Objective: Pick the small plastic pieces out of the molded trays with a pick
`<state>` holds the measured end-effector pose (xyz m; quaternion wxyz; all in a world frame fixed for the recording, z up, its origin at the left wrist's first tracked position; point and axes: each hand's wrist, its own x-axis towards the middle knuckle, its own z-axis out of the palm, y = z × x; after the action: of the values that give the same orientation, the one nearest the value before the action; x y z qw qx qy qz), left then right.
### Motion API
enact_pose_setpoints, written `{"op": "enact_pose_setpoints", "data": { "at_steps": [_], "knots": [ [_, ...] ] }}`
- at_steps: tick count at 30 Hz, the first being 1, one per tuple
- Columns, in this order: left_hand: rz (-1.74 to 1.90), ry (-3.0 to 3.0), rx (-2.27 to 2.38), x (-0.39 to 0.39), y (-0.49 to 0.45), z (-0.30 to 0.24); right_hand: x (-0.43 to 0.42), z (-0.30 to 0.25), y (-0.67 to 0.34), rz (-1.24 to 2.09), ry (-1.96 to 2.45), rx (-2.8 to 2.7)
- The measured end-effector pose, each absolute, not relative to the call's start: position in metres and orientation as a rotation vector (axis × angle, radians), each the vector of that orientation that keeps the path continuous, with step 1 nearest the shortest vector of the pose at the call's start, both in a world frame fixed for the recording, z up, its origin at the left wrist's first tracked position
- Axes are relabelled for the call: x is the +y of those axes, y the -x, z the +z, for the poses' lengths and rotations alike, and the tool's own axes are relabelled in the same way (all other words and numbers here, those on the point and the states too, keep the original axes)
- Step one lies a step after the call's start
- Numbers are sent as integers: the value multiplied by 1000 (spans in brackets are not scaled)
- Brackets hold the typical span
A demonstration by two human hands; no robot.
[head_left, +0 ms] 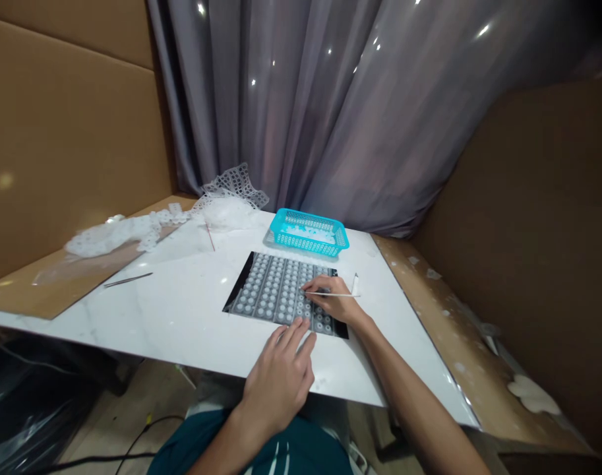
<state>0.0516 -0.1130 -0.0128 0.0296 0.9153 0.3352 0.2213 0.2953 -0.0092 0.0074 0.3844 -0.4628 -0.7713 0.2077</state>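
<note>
A black sheet [254, 284] covered in rows of small round grey pads lies flat on the white table [182, 316]. My right hand [333, 300] rests on its near right corner, fingers pinched on a thin white stick [337, 294] whose tip touches the pads. My left hand [281, 376] lies flat with fingers stretched out, fingertips on the sheet's near edge, holding nothing.
A turquoise basket [310, 232] with white bits stands just behind the sheet. White perforated scrap [132, 231] is piled at the back left. A dark thin tool [127, 280] and a red stick [210, 236] lie left. Cardboard walls and a grey curtain enclose the table.
</note>
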Motion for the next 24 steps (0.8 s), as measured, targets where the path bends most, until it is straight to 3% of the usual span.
{"op": "enact_pose_setpoints", "data": {
  "at_steps": [11, 18, 24],
  "knots": [
    [655, -2816, 1035, -113, -51, -13, -7, 2, -284, 396, 1282, -1974],
    [683, -2816, 1033, -112, -52, -13, 0, -1, -301, 568, 1361, -1498],
    [709, -2817, 1031, -113, -53, -11, 1, 5, -317, 716, 1260, -1645]
  ]
}}
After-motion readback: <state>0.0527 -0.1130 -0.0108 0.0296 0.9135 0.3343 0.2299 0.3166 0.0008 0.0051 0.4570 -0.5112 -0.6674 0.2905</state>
